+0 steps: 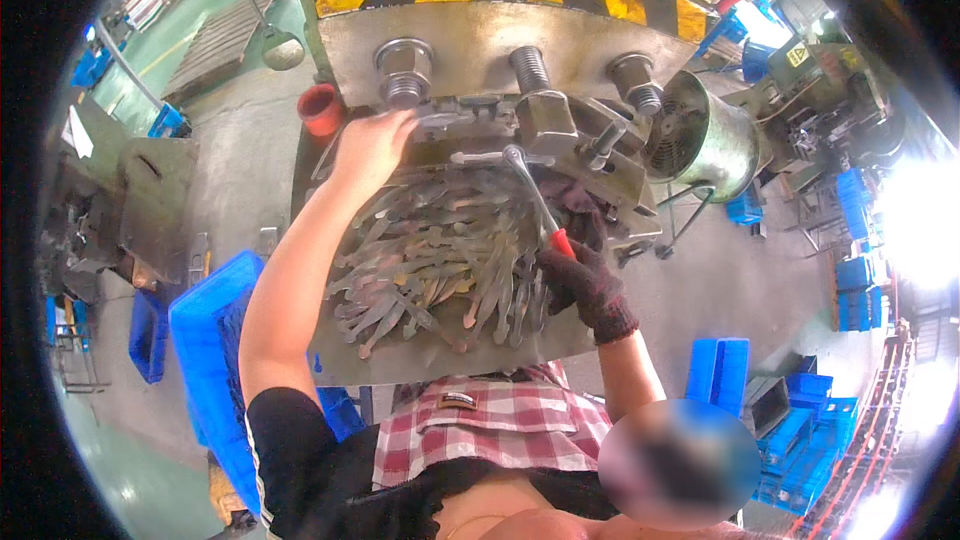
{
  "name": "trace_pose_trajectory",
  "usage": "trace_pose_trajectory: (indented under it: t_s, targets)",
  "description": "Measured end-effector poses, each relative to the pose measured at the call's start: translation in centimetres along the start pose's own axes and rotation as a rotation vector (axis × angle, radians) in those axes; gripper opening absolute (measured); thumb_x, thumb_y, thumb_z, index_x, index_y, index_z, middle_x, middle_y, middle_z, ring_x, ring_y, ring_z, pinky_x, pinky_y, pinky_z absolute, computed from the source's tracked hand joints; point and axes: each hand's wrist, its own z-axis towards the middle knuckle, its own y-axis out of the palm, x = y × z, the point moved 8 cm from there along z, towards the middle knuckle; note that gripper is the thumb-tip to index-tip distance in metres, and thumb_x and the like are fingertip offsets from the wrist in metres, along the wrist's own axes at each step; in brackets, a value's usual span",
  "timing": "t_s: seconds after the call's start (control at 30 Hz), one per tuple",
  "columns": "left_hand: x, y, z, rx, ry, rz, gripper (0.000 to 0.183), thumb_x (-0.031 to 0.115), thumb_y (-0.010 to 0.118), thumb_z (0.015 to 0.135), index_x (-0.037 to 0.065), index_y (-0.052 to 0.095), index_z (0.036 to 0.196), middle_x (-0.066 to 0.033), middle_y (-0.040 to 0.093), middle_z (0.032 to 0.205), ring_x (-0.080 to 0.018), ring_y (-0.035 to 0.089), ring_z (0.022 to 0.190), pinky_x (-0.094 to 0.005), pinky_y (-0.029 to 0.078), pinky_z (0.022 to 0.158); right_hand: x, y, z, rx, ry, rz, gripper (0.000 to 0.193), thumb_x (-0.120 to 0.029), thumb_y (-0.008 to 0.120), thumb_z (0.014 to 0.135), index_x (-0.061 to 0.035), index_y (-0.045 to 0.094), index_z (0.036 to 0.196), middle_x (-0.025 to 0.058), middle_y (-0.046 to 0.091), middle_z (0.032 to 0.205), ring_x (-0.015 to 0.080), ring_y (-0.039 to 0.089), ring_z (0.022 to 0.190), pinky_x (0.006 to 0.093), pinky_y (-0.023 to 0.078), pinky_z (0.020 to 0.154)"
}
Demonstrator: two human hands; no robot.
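My right hand [585,285], in a dark knitted glove, is closed round the red handle of a long metal hand tool [535,195]. The tool's rounded head lies by a thin metal bar set crosswise in front of the press. My bare left hand [372,148] reaches to the die area [465,120] under the press head, left of the tool. Its fingers are bunched together and slightly blurred; what they pinch, if anything, is hidden. Between my arms, a heap of flat, elongated metal pieces [430,260] covers much of the metal table [450,365].
The press head [510,30], with yellow-black stripes and large bolts, stands right over the work. A red cup [320,110] is left of the die. Blue crates [215,310] stand at my left, and more blue crates [715,375] at the right. A drum-shaped fan [705,135] stands right of the press.
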Motion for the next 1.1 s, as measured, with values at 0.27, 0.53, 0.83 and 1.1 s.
trace_pose_trajectory:
  t_s: [0.27, 0.53, 0.83, 1.1]
  targets:
    - [-2.9, 0.5, 3.2, 0.225, -0.078, 0.247, 0.013, 0.018, 0.058, 0.087, 0.008, 0.062, 0.096, -0.0170, 0.066, 0.079, -0.0367, 0.064, 0.076, -0.0448, 0.049, 0.067, -4.7, 1.7, -0.7, 0.068, -0.022, -0.090, 0.039, -0.034, 0.066, 0.084, -0.0049, 0.065, 0.110, 0.0005, 0.062, 0.081, 0.0080, 0.056, 0.067, 0.0240, 0.044, 0.056]
    - [-6.8, -4.6, -5.1, 0.361, -0.306, 0.038, 0.017, 0.015, 0.059, 0.089, 0.005, 0.064, 0.101, -0.0191, 0.063, 0.074, -0.0332, 0.064, 0.068, -0.0397, 0.049, 0.062, -9.8, 3.3, 4.8, 0.096, -0.049, -0.528, 0.058, -0.055, 0.057, 0.082, -0.0086, 0.062, 0.118, 0.0091, 0.066, 0.093, 0.0198, 0.061, 0.089, 0.0329, 0.044, 0.081]
    - [-5.6, -4.5, -9.6, 0.313, -0.554, -0.327, 0.021, 0.018, 0.054, 0.095, 0.000, 0.064, 0.102, -0.0009, 0.055, 0.063, -0.0067, 0.051, 0.058, -0.0248, 0.043, 0.054, -5.3, 3.2, 9.4, 0.118, -0.035, -0.504, 0.058, -0.060, 0.055, 0.081, -0.0141, 0.064, 0.116, 0.0182, 0.064, 0.108, 0.0306, 0.061, 0.103, 0.0372, 0.043, 0.091]
    - [-6.9, 0.0, -12.1, 0.125, -0.799, -0.754, 0.020, 0.018, 0.055, 0.096, 0.004, 0.067, 0.102, -0.0008, 0.062, 0.067, -0.0078, 0.056, 0.058, -0.0232, 0.042, 0.054, -4.0, 1.7, 5.7, 0.128, 0.022, -0.378, 0.052, -0.051, 0.064, 0.082, -0.0074, 0.065, 0.111, 0.0123, 0.065, 0.093, 0.0194, 0.063, 0.084, 0.0323, 0.049, 0.074]
